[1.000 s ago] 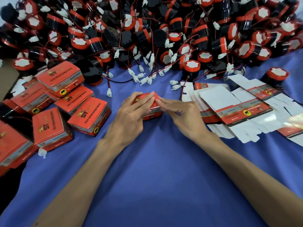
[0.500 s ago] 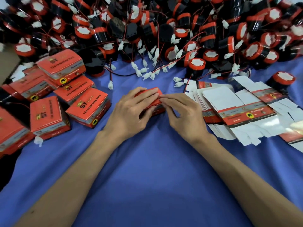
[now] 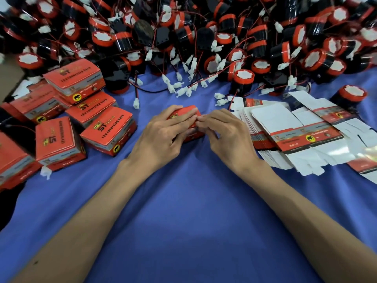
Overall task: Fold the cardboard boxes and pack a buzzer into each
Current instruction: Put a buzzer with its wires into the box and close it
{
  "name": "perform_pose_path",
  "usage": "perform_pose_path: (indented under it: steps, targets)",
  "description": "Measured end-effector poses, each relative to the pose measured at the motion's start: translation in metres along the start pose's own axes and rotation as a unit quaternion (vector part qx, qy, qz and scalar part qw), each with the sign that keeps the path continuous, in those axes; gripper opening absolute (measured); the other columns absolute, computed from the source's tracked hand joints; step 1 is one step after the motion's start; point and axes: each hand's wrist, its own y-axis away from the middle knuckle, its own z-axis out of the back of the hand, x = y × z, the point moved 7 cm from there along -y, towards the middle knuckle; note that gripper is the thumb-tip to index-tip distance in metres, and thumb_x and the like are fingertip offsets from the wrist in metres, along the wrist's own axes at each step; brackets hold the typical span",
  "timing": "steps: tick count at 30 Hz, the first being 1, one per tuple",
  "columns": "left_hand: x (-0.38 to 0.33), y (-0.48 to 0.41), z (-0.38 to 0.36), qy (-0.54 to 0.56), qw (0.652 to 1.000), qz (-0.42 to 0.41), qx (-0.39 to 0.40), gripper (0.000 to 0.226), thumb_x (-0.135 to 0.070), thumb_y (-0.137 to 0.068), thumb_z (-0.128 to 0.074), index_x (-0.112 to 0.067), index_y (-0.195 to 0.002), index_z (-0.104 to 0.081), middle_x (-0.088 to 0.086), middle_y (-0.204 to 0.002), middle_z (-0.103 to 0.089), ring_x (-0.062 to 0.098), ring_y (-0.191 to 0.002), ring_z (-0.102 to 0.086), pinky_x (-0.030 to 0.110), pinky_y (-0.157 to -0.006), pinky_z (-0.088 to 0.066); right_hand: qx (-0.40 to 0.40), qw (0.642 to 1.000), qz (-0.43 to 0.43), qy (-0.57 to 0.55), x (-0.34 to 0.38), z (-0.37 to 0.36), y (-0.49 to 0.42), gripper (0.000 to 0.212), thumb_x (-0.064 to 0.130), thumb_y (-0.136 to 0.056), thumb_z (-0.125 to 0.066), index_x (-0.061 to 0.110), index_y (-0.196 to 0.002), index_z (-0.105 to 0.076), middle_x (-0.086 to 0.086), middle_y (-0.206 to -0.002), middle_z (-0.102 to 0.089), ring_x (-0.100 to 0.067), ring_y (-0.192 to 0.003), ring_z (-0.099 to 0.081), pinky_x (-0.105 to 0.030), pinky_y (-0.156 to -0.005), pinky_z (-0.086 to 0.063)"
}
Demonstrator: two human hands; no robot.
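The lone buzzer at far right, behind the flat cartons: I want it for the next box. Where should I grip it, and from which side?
Probably grip the lone buzzer round its red rim, from above with the right hand: it stands upright, cap up, apart from the pile, with flat cartons crowding its near side.

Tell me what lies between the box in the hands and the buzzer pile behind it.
In the head view, a strip of blue cloth lies between the box and the buzzer pile, strewn with loose white wire connectors.
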Motion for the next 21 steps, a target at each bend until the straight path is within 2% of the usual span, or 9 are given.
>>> perform_pose_path:
  steps: [2,4,7,9,11,13,16,18,21]
  targets:
    - [0.0,0.001,0.0,-0.016,1.0,-0.001,0.003,0.03,-0.016,-0.094,-0.056,-0.002,-0.118,-0.068,0.009,-0.125,-0.064,0.035,-0.113,-0.061,0.05,-0.085,-0.055,0.011,1.0,0.0,-0.009,0.001,0.0,0.002,0.009,-0.001,-0.085,-0.068,-0.002,-0.091,-0.073,-0.013,-0.09,-0.072,-0.032,-0.079,-0.067,-0.041,-0.069,-0.056]
    - [0.002,0.002,0.003,-0.058,0.998,0.005,0.001,0.032,-0.019,-0.096,-0.054,-0.004,-0.122,-0.066,0.007,-0.127,-0.063,0.032,-0.112,-0.062,0.048,-0.081,-0.056,0.048,0.999,-0.017,0.002,0.002,-0.004,0.005,0.027,0.009,-0.088,-0.067,0.002,-0.114,-0.068,-0.009,-0.106,-0.071,-0.029,-0.094,-0.067,-0.04,-0.078,-0.056]
    - [0.019,0.004,0.009,-0.15,0.988,0.046,0.0,0.035,-0.02,-0.096,-0.051,-0.004,-0.123,-0.065,0.009,-0.127,-0.064,0.032,-0.108,-0.064,0.046,-0.081,-0.053,0.084,0.991,-0.059,0.081,-0.003,-0.008,0.007,0.05,0.027,-0.095,-0.055,0.009,-0.141,-0.045,-0.003,-0.11,-0.07,-0.022,-0.103,-0.064,-0.033,-0.069,-0.053]
    - [0.034,0.005,0.012,-0.188,0.978,0.092,0.011,0.035,-0.019,-0.096,-0.05,-0.003,-0.124,-0.063,0.011,-0.129,-0.062,0.034,-0.111,-0.062,0.047,-0.093,-0.046,0.068,0.991,-0.072,0.086,-0.003,-0.005,0.006,0.04,0.025,-0.093,-0.058,0.008,-0.13,-0.058,-0.006,-0.097,-0.073,-0.025,-0.095,-0.066,-0.034,-0.06,-0.054]
    - [0.05,0.007,0.014,-0.207,0.967,0.144,0.039,0.037,-0.016,-0.097,-0.048,-0.002,-0.13,-0.058,0.012,-0.135,-0.058,0.036,-0.12,-0.056,0.048,-0.104,-0.038,0.062,0.993,-0.061,0.084,-0.001,-0.004,0.007,0.02,0.019,-0.09,-0.063,0.004,-0.099,-0.073,-0.009,-0.084,-0.073,-0.029,-0.083,-0.068,-0.038,-0.057,-0.056]
    - [0.064,0.01,0.021,-0.224,0.958,0.171,0.058,0.038,-0.009,-0.096,-0.048,0.001,-0.131,-0.056,0.016,-0.136,-0.056,0.039,-0.124,-0.052,0.05,-0.104,-0.038,0.107,0.988,-0.069,0.09,-0.004,-0.01,0.01,0.023,0.02,-0.092,-0.061,0.003,-0.082,-0.071,-0.009,-0.078,-0.071,-0.03,-0.079,-0.066,-0.039,-0.058,-0.055]
    - [0.077,0.013,0.033,-0.248,0.949,0.182,0.069,0.035,-0.002,-0.091,-0.049,0.004,-0.124,-0.059,0.02,-0.128,-0.061,0.042,-0.119,-0.056,0.052,-0.094,-0.045,0.109,0.988,-0.064,0.094,0.0,-0.009,0.008,0.021,0.014,-0.086,-0.069,0.003,-0.068,-0.066,-0.01,-0.067,-0.065,-0.029,-0.067,-0.063,-0.03,-0.05,-0.048]
    - [0.084,0.011,0.033,-0.273,0.937,0.2,0.087,0.026,-0.006,-0.093,-0.05,0.003,-0.114,-0.061,0.021,-0.117,-0.065,0.041,-0.108,-0.059,0.047,-0.079,-0.047,0.113,0.987,-0.066,0.097,0.002,-0.009,0.007,0.019,0.012,-0.086,-0.068,0.001,-0.072,-0.065,-0.012,-0.069,-0.064,-0.031,-0.066,-0.063,-0.029,-0.05,-0.042]
    - [0.094,-0.001,0.035,-0.303,0.917,0.246,0.079,0.009,-0.007,-0.089,-0.056,0.002,-0.093,-0.057,0.024,-0.091,-0.062,0.044,-0.088,-0.059,0.04,-0.058,-0.034,0.137,0.98,-0.078,0.118,-0.001,-0.011,0.01,0.02,0.015,-0.094,-0.057,-0.001,-0.083,-0.063,-0.015,-0.079,-0.064,-0.036,-0.071,-0.061,-0.03,-0.056,-0.029]
